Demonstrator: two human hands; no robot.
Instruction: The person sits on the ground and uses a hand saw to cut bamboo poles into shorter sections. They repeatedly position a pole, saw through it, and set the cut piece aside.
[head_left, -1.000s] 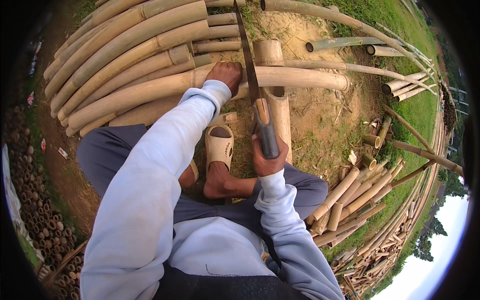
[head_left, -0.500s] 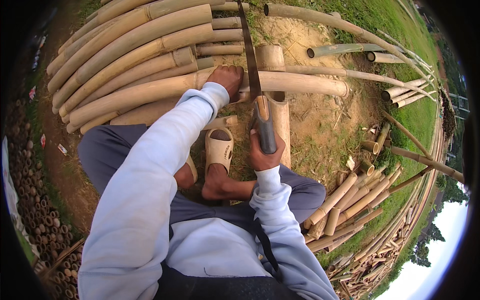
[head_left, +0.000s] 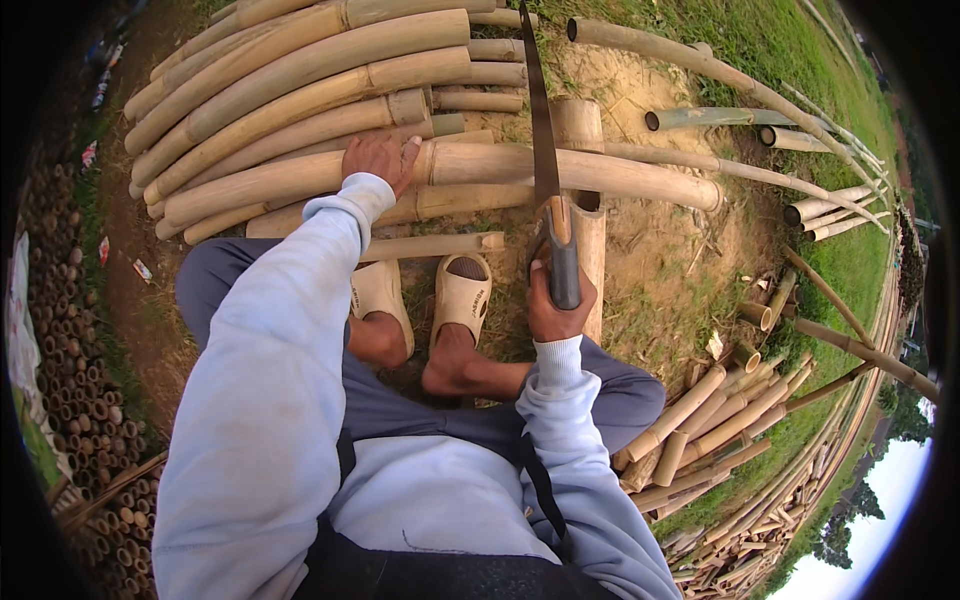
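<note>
A long tan bamboo pole (head_left: 640, 175) lies crosswise ahead of me, over upright-looking bamboo pieces beneath it. My left hand (head_left: 383, 163) lies on top of the pole, fingers laid across it and thumb apart. A handsaw (head_left: 541, 120) with a dark blade crosses the pole to the right of that hand. My right hand (head_left: 560, 303) is wrapped round the saw's wood-and-black handle. Whether the teeth have bitten into the bamboo cannot be made out. A thick bamboo post (head_left: 591, 250) runs from under the pole toward me.
Thick bamboo poles (head_left: 330, 70) are stacked at the far left. Short cut lengths (head_left: 735, 410) lie piled at the lower right. Several thinner poles (head_left: 740, 118) rest on the grass. Many cut tubes (head_left: 100, 430) stand at the left edge. My sandals (head_left: 463, 295) are close below the pole.
My left hand has slid left along the pole, away from the saw, and its fingers have loosened from a closed grip. The whole view has shifted slightly; the saw still crosses the pole.
</note>
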